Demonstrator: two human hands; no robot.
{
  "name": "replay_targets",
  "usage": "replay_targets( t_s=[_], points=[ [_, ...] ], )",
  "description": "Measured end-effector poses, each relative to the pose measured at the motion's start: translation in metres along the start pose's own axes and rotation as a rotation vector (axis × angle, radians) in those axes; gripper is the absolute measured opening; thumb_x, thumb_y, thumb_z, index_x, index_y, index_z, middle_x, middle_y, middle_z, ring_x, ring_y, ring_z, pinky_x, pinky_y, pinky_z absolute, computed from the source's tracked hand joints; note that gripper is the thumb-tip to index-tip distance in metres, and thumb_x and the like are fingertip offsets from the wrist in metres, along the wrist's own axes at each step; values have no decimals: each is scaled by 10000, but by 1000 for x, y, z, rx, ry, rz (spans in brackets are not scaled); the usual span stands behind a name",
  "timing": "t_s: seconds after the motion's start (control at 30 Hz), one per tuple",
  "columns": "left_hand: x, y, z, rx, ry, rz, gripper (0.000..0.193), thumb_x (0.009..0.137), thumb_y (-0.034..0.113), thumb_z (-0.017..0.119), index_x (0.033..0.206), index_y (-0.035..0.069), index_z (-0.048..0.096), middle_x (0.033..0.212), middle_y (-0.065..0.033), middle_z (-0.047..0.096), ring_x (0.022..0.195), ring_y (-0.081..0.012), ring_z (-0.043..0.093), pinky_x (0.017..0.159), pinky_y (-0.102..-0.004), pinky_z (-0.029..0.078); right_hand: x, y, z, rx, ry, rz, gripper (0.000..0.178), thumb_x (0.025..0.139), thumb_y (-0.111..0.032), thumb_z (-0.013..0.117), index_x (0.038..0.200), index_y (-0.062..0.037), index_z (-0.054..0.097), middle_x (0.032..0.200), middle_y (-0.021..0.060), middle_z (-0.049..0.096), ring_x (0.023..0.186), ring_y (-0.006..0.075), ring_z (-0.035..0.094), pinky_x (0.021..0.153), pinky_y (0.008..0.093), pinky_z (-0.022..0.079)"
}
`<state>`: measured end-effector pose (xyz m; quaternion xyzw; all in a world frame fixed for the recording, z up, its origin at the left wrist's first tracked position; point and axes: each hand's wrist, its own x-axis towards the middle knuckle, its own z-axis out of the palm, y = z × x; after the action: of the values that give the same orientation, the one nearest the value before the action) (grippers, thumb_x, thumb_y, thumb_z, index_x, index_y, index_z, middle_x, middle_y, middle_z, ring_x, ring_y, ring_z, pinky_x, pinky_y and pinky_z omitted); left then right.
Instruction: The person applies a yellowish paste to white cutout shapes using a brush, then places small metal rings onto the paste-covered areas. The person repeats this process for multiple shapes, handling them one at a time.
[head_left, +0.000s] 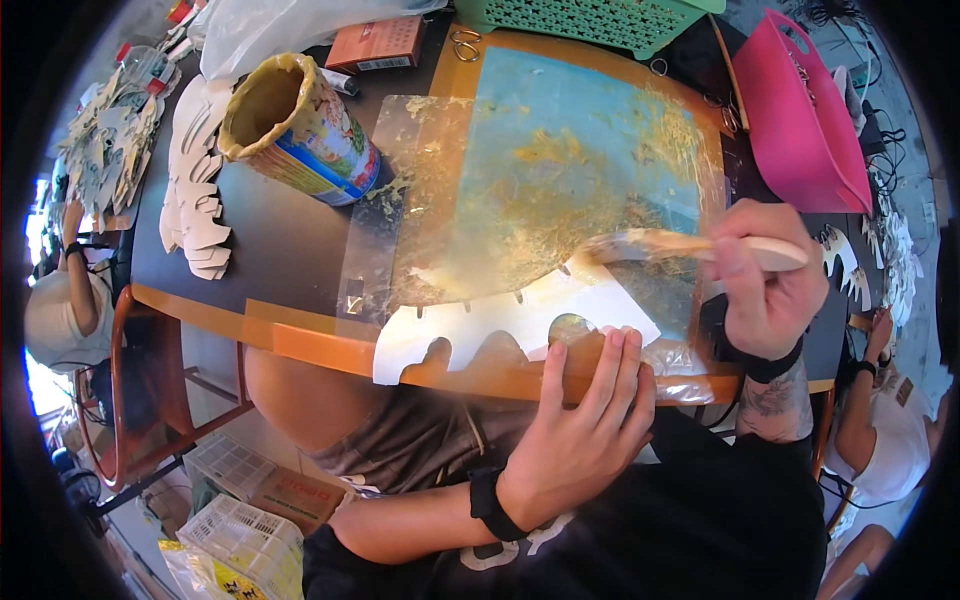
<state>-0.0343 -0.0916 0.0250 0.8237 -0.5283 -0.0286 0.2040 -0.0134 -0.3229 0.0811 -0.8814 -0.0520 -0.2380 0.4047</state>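
1. Head view: we find the right hand (765, 280) closed around the wooden handle of a brush (675, 244), its bristles at the upper edge of a white cut-out piece (470, 335); we cannot tell how firmly they press
2. We note the left hand (585, 430) with fingers extended and slightly spread, fingertips on the lower right part of that piece
3. We locate the piece at the table's near edge, notched above and scalloped below, beside a smeared blue sheet (530, 100)
4. We record a printed can (330, 150) with a yellowish-brown crusted rim, on the dark table (275, 240), and a stack of white cut pieces (188, 190) to its left
5. We observe a green basket (590, 22) at the far side and a pink basket (805, 130) at the right
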Motion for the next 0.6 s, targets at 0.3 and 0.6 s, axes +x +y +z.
replay_targets(
  t_s=[0.3,0.6],
  points=[
    [-2,2,2,54,9,-12,598,910,466,663,1366,87,590,1583,-212,467,1516,-324,398,1168,-675,244,-1,-7,-4,320,-13,-71,187,937,-137,706,947,49,699,790,120,660,673,196,614,609,316,461],
    [-3,5,4,90,6,-18,569,933,450,639,1377,99,586,1588,-209,464,1514,-312,402,1172,-679,217,-1,-10,3,229,-67,-26,167,944,-144,722,949,18,681,835,111,684,658,171,622,605,295,467]
  ],
)
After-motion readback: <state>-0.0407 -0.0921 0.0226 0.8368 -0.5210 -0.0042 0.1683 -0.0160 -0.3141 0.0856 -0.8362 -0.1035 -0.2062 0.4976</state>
